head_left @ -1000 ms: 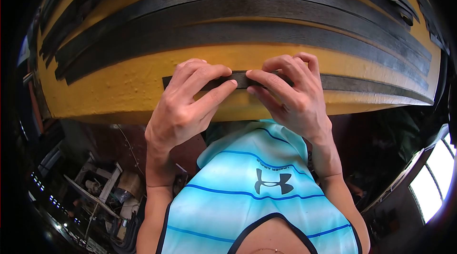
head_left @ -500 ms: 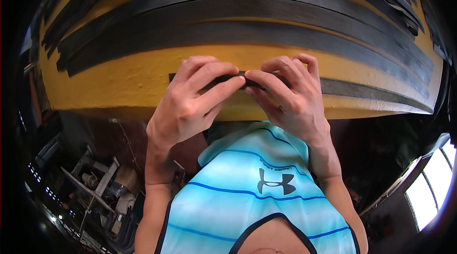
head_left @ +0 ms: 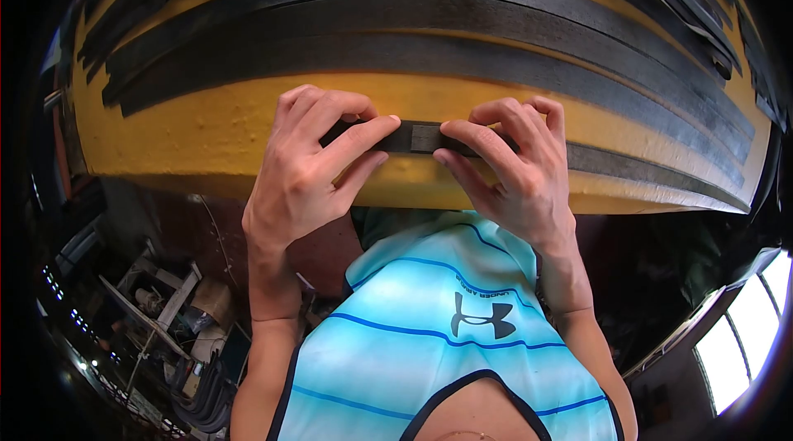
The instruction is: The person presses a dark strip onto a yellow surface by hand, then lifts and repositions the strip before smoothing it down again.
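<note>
A narrow black strip (head_left: pixel 401 138) runs along the near part of the yellow surface, between my two hands. My left hand (head_left: pixel 304 167) pinches it from the left, index finger on top and thumb at the lower edge. From the other side my right hand (head_left: pixel 519 167) grips it the same way. In the gap between my fingertips shows a short, greyer rectangular section (head_left: pixel 425 138) of the strip. To the right of my right hand the strip continues along the table's edge; my fingers hide parts of it.
Several long dark strips (head_left: pixel 396 11) lie side by side across the yellow tabletop (head_left: pixel 206 135). More strips are bunched at the upper right. Below left stands a cluttered wooden frame (head_left: pixel 178 309) with coiled dark material (head_left: pixel 202 395). A bright window (head_left: pixel 743 334) is at the lower right.
My left hand has slid left along the strip, and the fingertips, close together before, are now apart. The greyer section between them has come into view.
</note>
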`<state>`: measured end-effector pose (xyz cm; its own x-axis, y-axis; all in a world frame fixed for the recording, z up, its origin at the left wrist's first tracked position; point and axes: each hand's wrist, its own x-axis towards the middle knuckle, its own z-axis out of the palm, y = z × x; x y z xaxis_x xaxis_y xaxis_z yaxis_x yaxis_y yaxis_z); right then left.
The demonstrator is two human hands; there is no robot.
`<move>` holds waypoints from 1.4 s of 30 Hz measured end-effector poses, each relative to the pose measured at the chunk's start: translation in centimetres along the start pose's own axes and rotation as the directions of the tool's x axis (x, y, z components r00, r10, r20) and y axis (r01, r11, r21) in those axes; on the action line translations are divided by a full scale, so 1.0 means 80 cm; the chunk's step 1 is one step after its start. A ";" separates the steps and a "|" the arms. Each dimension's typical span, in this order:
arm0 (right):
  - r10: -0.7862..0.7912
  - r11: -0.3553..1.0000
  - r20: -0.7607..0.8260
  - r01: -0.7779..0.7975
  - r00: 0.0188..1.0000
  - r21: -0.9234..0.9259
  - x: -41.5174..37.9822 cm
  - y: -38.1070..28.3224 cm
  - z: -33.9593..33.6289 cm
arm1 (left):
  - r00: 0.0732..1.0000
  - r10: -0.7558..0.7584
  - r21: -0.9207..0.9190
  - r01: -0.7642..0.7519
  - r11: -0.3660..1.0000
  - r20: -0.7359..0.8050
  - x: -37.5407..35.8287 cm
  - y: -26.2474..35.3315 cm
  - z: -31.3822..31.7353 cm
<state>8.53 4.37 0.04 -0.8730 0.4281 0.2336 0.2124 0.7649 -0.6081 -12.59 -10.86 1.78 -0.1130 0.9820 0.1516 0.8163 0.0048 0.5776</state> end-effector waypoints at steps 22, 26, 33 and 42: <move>-0.075 0.997 -0.002 0.075 0.997 0.005 -0.003 -0.008 0.018 | 1.000 0.008 -0.008 -0.008 1.000 -0.014 -0.001 -0.005 0.001; -0.100 0.991 0.025 0.101 0.995 -0.091 -0.008 -0.012 0.020 | 1.000 0.001 -0.007 -0.001 1.000 -0.006 0.000 -0.005 0.001; -0.081 0.995 0.086 0.086 0.993 -0.054 -0.012 -0.017 0.008 | 0.999 -0.002 0.049 0.001 0.999 0.039 -0.003 -0.004 -0.003; -0.068 0.998 -0.078 0.066 0.995 -0.017 -0.042 0.007 -0.014 | 0.880 -0.400 0.614 0.468 0.636 -0.256 -0.125 -0.068 -0.160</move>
<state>12.12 3.90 -0.22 -0.8483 0.4118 0.3329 0.1614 0.7997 -0.5783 -23.16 -23.11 7.39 -0.5711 0.8138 0.1075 0.8139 0.5784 -0.0544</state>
